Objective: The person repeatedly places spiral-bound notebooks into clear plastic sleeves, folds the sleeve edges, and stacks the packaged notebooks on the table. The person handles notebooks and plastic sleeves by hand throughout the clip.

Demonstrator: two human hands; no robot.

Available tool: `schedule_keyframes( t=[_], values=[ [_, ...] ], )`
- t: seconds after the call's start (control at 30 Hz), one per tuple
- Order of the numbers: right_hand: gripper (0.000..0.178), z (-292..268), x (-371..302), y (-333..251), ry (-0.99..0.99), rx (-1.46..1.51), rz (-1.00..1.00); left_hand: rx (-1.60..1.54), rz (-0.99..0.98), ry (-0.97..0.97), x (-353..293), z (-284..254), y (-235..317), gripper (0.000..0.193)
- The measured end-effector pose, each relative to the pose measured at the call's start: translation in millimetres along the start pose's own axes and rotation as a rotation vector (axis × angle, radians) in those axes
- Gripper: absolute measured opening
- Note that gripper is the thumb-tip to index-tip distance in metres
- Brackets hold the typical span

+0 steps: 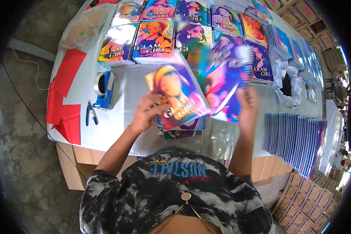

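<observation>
The left hand (pixel 149 111) pinches the left notebook (pixel 179 93) by its edge; the right hand (pixel 249 102) clasps the right notebook (pixel 225 91). Both tilt, blurred, above a pile (pixel 180 135) on the table (pixel 124 84). A loose pinch could drop one askew; a knock could crease covers.

The white table (pixel 123 91) bears notebooks (pixel 154 39), red sheets (pixel 71 72) and a tape dispenser (pixel 108 93).
</observation>
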State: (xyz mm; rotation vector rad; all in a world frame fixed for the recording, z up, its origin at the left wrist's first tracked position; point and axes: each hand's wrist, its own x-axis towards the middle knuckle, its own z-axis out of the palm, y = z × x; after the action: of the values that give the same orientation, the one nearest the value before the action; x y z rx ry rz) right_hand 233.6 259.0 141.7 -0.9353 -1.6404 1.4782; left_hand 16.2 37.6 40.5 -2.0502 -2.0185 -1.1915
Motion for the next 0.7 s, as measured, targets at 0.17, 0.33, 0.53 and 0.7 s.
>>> schedule_keyframes(
  t=[0.17, 0.33, 0.53, 0.7],
  values=[
    [0.013, -7.9, 15.3, -31.9, 0.124, 0.18, -0.079, -0.001, -0.195, -0.041, -12.1, 13.8, 7.4, 0.031],
    [0.03, 13.3, -8.5, 153.4, -0.08, -0.551, -0.059, -0.163, -0.283, 0.216, 52.2, 22.8, 40.8, 0.028],
    [0.03, 17.9, -0.5, 118.5, -0.362, -0.53, 0.108, 0.155, -0.509, -0.32, 59.6, 80.4, 45.3, 0.057],
    [0.026, -43.3, 192.4, 51.7, 0.165, -0.82, 0.038, 0.261, -0.568, -0.426, 56.7, 87.1, 45.9, 0.06]
  ],
)
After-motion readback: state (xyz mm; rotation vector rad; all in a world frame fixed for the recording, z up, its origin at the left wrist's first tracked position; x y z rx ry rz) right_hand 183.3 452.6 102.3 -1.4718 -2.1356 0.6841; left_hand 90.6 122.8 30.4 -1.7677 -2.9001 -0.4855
